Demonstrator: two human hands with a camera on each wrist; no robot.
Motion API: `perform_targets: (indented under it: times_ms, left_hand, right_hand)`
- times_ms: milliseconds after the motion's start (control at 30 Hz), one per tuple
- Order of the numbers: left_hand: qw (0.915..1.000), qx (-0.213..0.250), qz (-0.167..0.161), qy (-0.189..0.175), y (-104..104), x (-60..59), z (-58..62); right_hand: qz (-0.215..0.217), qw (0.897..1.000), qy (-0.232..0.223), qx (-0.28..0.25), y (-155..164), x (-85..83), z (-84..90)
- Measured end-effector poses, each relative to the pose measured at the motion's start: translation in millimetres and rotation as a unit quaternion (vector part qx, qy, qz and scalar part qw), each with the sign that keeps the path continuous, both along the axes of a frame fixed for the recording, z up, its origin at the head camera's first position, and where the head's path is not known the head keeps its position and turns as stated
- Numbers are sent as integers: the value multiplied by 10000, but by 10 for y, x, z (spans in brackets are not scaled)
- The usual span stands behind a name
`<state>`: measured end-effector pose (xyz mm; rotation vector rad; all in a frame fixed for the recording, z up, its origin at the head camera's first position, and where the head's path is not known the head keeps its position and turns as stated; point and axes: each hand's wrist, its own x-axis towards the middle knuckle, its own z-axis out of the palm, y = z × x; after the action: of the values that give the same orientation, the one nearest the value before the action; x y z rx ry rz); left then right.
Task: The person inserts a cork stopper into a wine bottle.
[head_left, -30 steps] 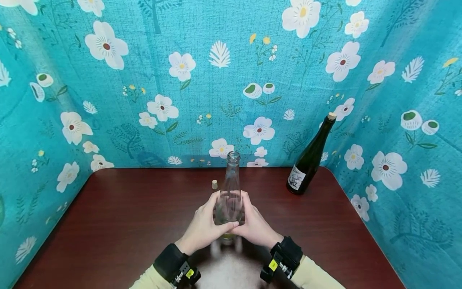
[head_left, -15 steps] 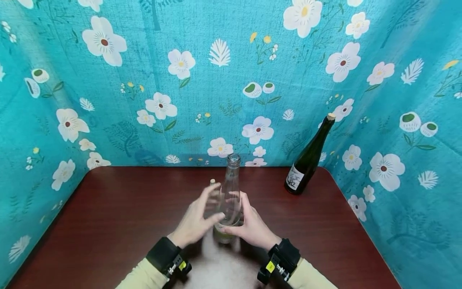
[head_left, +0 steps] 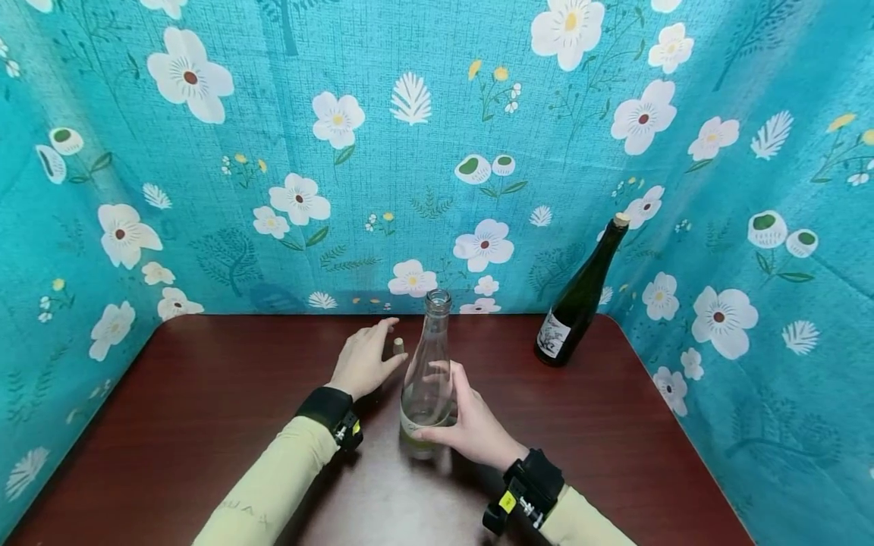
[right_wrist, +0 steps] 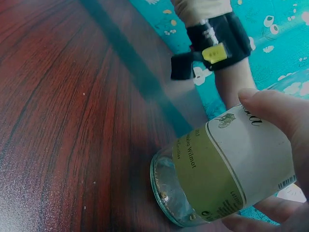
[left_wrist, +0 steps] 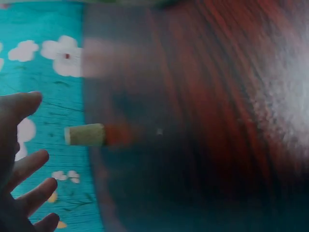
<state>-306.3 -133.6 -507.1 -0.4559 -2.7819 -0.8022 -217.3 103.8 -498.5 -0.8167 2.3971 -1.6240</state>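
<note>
A clear glass bottle with a pale label stands uncorked on the dark wooden table. My right hand grips its lower body; the right wrist view shows the bottle with my fingers round its label. A small cork stands on the table just left of the bottle's neck. My left hand is spread open around the cork, fingers close to it but not closed. In the blurred left wrist view the cork lies beyond my open fingers.
A dark green corked wine bottle stands at the table's back right. Teal flowered fabric walls the table at the back and both sides. The table's rounded corners sit near the fabric.
My left hand let go of the clear bottle and reached forward to the cork. My right hand kept its grip on the bottle.
</note>
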Motion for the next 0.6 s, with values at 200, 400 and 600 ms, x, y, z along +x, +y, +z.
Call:
perform_targets:
  times_ms: [200, 400, 600]
  left_hand:
    - [9994, -178, 25, -302, 95, -130, -151]
    - [9976, -57, 405, -566, 66, -210, -253]
    - [9972, 131, 691, -249, 72, -239, -337]
  right_hand:
    - [-36, 9999, 95, -52, 32, -9, 14]
    - [10, 10000, 29, -59, 11, -12, 21]
    - [34, 9999, 33, -154, 13, -14, 7]
